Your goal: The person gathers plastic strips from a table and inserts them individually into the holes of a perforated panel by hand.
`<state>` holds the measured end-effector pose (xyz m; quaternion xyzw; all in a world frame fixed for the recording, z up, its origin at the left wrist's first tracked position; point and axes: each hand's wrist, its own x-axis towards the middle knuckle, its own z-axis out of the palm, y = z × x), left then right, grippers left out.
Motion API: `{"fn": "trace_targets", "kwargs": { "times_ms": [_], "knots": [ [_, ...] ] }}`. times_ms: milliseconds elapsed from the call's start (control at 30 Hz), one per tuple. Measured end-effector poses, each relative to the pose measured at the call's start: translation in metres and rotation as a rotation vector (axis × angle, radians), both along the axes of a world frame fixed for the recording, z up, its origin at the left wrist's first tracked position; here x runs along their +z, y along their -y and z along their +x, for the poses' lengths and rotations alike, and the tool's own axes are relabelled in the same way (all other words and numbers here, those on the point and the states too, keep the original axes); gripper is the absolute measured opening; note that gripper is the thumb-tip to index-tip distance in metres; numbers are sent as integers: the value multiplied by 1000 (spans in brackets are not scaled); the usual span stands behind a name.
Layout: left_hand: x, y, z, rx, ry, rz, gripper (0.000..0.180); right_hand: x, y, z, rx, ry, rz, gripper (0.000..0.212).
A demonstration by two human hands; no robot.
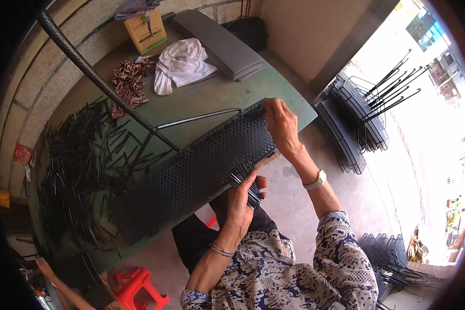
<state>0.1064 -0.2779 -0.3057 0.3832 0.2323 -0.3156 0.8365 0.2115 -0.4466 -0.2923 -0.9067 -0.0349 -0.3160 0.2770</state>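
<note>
A long black perforated metal panel [191,163] lies slantwise over the near edge of the green table. My left hand [237,204] is closed around a bundle of short black strips [241,172] by the panel's near edge. At the panel's right end, my right hand [282,124] has its fingers pinched together against the far corner. Whatever those fingertips grip is hidden behind the hand. From the panel's far side a black tube [98,85] rises toward the upper left, with a thin brace rod [199,118] beside it.
Loose black strips [72,170] are heaped on the table's left. Farther back are a white cloth [183,64], patterned cloth [127,85], cardboard box [144,32] and grey sheets [222,46]. Black racks [354,113] stand right. A red stool [137,287] and another person's hand [45,268] show lower left.
</note>
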Motion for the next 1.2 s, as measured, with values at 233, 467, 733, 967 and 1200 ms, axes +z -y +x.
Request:
{"fn": "trace_targets", "kwargs": {
  "times_ms": [233,467,733,967,1200],
  "knots": [
    [-1,-3,1,20,22,-16,16,5,-9,-5,69,-21,25,15],
    [1,-6,-4,22,24,-25,15,6,-11,-9,62,0,90,17],
    [1,-10,-9,32,59,-62,13,6,-9,-13,55,7,75,17],
    [2,-11,-11,26,56,-48,14,-6,-4,-7,46,-35,37,14],
    [4,-7,-3,42,54,-59,13,6,3,7,106,-40,-84,15]
  ]
}}
